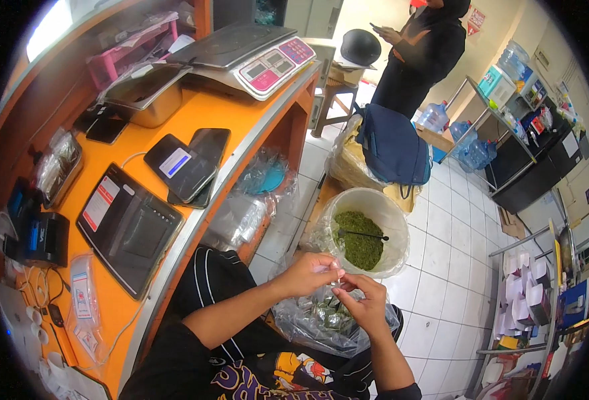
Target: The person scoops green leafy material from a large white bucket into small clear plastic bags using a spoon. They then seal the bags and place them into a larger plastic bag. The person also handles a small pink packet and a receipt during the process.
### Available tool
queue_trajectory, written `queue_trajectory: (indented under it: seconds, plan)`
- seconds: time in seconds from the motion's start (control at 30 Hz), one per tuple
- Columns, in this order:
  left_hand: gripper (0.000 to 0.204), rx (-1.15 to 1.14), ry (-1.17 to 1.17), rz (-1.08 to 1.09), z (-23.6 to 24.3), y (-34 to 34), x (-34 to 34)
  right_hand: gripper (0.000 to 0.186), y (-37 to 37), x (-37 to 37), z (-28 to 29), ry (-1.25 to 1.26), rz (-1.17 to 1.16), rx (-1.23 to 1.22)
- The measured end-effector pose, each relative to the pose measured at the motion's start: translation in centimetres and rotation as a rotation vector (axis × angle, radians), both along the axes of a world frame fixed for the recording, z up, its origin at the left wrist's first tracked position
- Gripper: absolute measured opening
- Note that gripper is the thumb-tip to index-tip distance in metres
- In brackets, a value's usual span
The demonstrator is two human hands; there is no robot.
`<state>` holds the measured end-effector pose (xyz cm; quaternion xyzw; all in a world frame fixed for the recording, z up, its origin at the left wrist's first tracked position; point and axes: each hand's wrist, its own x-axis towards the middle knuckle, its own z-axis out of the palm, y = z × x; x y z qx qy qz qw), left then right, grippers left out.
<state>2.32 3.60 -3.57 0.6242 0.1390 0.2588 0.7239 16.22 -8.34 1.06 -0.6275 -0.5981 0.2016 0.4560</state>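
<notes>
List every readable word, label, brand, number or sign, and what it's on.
Wording not copied; print shows on:
Shirt: large letters, partly cut off.
Black device: white letters.
Scale: panel labels, too small to read.
Tablet: red-white patch, too small.
Phone: white-blue patch, too small.
Wall sign: red-white, too small.

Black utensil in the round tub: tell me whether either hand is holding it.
No, the black utensil lies on the green flakes, apart from the left hand and the right hand.
</notes>
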Motion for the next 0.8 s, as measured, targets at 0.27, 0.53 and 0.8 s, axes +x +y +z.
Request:
queue_trajectory:
  seconds: [0.27, 0.53, 0.8]
  plan:
    - [0.015, 0.147, 0.047, -0.092, 2.0, 0.0, -0.6, 0.015, -0.5, 1.3, -1.3, 0.435, 0.131, -0.151]
    - [0.015, 0.137, 0.002, -0.121, 1.4, -0.3, -0.5, 0.007, -0.7, 1.7, -0.1, 0.156, 0.159, -0.079]
    - [0.014, 0.204, 0.113, -0.179, 2.4, 0.3, -1.1, 0.008, -0.7, 0.2, 1.7, -0.1, 0.002, -0.02]
